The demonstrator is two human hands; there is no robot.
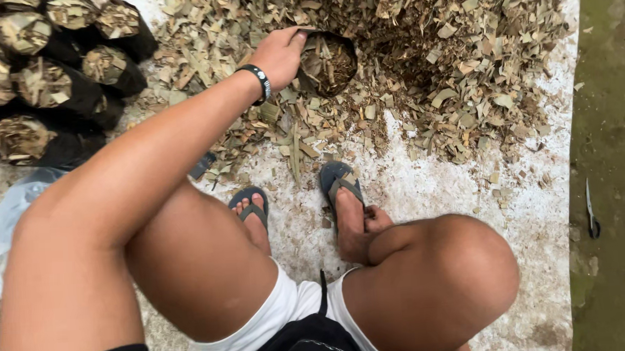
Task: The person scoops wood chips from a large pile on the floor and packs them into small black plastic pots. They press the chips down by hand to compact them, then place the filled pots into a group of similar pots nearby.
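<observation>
Black planting bag (pixel 329 62), its mouth open, sat tipped into the near edge of a broad heap of dry chopped leaves (pixel 464 50), toward the top middle of the view. It was partly filled with the same brown leaf bits, though how full I could not tell from above. The person's left hand (pixel 280 54) reached forward over a bent knee, fingers curled over the bag's rim and grasping it; a dark wristband (pixel 258 82) circled that wrist. The right hand was nowhere in view (perhaps tucked behind the right knee, I could not say).

Off to the upper left, a cluster of filled black bags (pixel 39 76) stood packed close together, each topped with leaf bits, so I judged a fair share of the filling done. Much of the heap remained loose, which suggested plenty left to go.

The person squatted in white shorts and grey flip-flops (pixel 338 181) on a pale, speckled ground sheet (pixel 415 191) spread over the floor. A crumpled clear plastic bag (pixel 1 223) lay at the left. Along the right ran a strip of mossy green concrete (pixel 612 106), where a small knife (pixel 591 213) lay by itself, well apart from the heap.
</observation>
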